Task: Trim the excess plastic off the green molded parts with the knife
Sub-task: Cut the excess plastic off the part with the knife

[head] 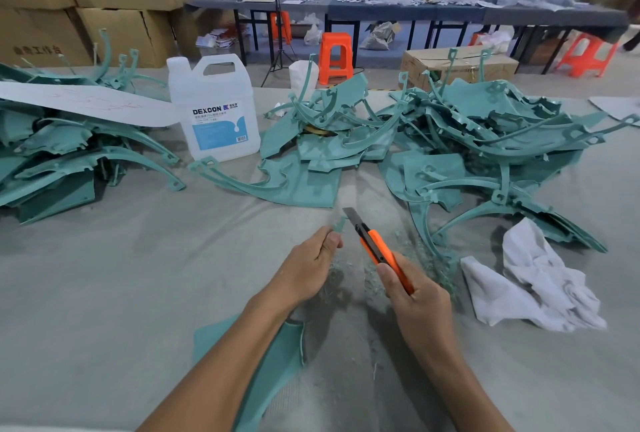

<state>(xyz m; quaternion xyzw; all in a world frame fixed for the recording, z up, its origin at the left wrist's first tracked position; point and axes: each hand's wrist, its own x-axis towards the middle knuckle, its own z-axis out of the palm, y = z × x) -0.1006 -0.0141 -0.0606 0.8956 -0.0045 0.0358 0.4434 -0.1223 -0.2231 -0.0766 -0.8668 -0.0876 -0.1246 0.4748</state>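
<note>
My left hand [311, 263] grips one end of a green molded part [273, 366]; its thin tip sticks up above my thumb, and the wide flat body hangs down under my forearm. My right hand [414, 296] holds an orange utility knife [375, 246], blade out and pointing up and to the left, a little right of the part's tip and not touching it. Green shavings [426, 258] lie on the grey table cloth [121, 275] under my hands.
Piles of green molded parts lie at the left [62, 154], middle [322, 147] and right [491, 140]. A white DEXCON jug [214, 109] stands at the back. A white rag [533, 282] lies at the right. Cardboard boxes, orange stools and people at far tables are behind.
</note>
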